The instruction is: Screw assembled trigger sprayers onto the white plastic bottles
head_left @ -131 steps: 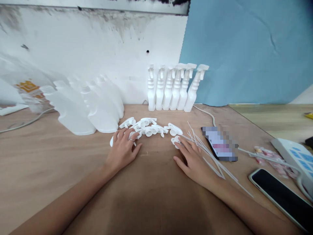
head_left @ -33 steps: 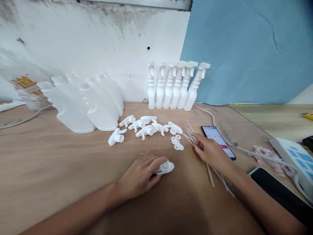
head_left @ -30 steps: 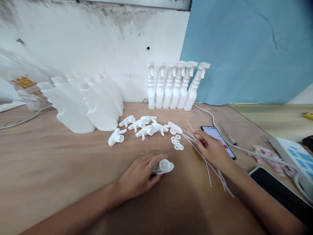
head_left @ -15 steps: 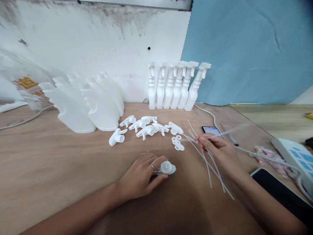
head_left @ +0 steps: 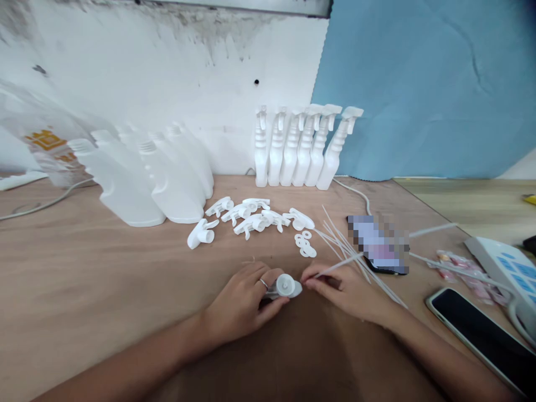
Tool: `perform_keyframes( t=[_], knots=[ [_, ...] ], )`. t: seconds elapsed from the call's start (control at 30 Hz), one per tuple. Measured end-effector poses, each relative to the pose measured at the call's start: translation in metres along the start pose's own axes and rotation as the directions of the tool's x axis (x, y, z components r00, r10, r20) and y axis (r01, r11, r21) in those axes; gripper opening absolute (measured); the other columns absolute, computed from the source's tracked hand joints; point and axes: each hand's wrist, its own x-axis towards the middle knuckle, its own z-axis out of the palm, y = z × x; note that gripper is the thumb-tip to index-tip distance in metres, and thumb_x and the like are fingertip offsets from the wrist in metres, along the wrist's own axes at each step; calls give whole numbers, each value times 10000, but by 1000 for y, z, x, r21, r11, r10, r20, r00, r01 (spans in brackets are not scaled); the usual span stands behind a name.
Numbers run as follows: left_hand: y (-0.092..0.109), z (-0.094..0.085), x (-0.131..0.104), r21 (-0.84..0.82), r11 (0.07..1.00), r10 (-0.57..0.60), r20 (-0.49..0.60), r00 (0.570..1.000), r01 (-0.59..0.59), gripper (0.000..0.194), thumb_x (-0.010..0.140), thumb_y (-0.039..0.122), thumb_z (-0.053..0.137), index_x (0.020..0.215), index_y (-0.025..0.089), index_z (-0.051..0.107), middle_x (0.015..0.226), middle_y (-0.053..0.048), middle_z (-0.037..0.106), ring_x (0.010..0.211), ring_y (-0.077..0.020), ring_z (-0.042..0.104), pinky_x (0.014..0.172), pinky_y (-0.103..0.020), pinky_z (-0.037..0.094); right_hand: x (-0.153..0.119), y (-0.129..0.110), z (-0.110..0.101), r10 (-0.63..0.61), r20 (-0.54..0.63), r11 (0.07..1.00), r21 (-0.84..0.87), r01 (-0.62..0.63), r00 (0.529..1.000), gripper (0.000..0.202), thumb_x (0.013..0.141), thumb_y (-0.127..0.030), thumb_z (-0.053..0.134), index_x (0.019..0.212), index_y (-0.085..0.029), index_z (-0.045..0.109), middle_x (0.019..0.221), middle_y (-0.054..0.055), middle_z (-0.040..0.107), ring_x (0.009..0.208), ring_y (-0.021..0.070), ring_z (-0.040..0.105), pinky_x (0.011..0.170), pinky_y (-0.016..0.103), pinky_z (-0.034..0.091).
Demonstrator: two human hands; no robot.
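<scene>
My left hand point(head_left: 247, 293), with a ring on one finger, is closed round a white spray head point(head_left: 286, 285) whose round opening faces up. Just right of it, my right hand point(head_left: 335, 285) pinches a thin translucent tube point(head_left: 341, 264) that slants up to the right. Several more tubes point(head_left: 387, 290) lie on the table, partly under my right hand and wrist. White ring washers point(head_left: 306, 245) lie in a small pile above my hands. Behind them is a cluster of loose spray heads point(head_left: 250, 224), with one more spray head point(head_left: 201, 233) at its left.
Large white bottles without caps point(head_left: 180, 190) stand at the left. Several bottles with spray heads point(head_left: 288, 151) line the wall. On the right are a phone point(head_left: 379, 245), a dark phone point(head_left: 477, 329), small wrapped packets point(head_left: 464, 273), a cable and a white device point(head_left: 511, 268).
My right hand has moved left and down, close to the spray head, with one tube in its fingers. The other tubes now lie on the table. My left hand has hardly moved.
</scene>
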Motion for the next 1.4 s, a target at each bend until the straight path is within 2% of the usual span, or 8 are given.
perform_keyframes(
  t=[0.17,0.3,0.57,0.83,1.13,1.33,1.37,1.4],
  knots=[
    [0,3,1,28,1000,-1,4,1000,1,172,983,326,529,1077,187,569,964,-67,638,893,-231,568,800,-373,465,3,-8,14,-20,-196,941,327,85,980,165,981,-342,557,1007,-217,661,836,18,673,707,136,613,639,254,476],
    [2,3,1,40,999,15,2,1000,-15,161,976,315,537,1030,168,576,934,-73,629,882,-233,563,780,-370,468,6,-15,30,-192,-265,925,273,264,945,157,990,-289,553,920,-207,667,896,33,633,822,147,613,714,262,480],
    [1,4,3,32,999,21,-17,1000,-21,134,973,303,544,996,174,572,916,-62,624,862,-225,560,768,-361,460,9,-18,35,-310,-297,929,109,355,903,147,991,-192,547,859,-209,609,832,4,596,796,138,593,728,254,458],
    [4,5,4,-1,1000,12,-36,999,-12,122,974,291,543,1029,184,565,935,-60,626,871,-222,574,755,-350,473,9,-23,36,-311,-218,950,-73,302,925,198,1005,-208,490,814,-208,539,785,14,579,710,150,566,670,274,434],
    [6,12,3,-29,999,-36,-39,999,35,148,964,304,534,1099,246,549,964,-63,635,836,-222,618,698,-344,506,12,-28,36,-281,-171,955,-143,259,944,249,973,-166,485,730,-219,488,755,15,536,700,169,527,644,296,401],
    [2,6,5,-237,961,-150,-13,989,142,147,976,339,562,1059,231,617,990,-26,678,888,-193,639,773,-309,499,8,-23,43,-174,-255,982,31,188,951,110,983,-299,544,930,-230,611,878,27,588,791,172,558,725,297,452],
    [1,4,5,-291,944,-171,-23,985,157,155,984,348,552,1065,237,623,984,-14,685,878,-183,639,775,-300,495,8,-22,43,-154,-284,981,68,180,946,118,952,-319,600,1039,-239,610,953,34,594,835,176,563,761,300,465],
    [1,2,5,-337,926,-197,-37,980,173,168,990,362,540,1067,239,624,968,-5,689,853,-175,637,762,-291,491,8,-21,42,-127,-315,982,94,164,941,280,905,-331,669,1158,-251,581,1044,44,594,890,184,567,809,311,474]
  ],
)
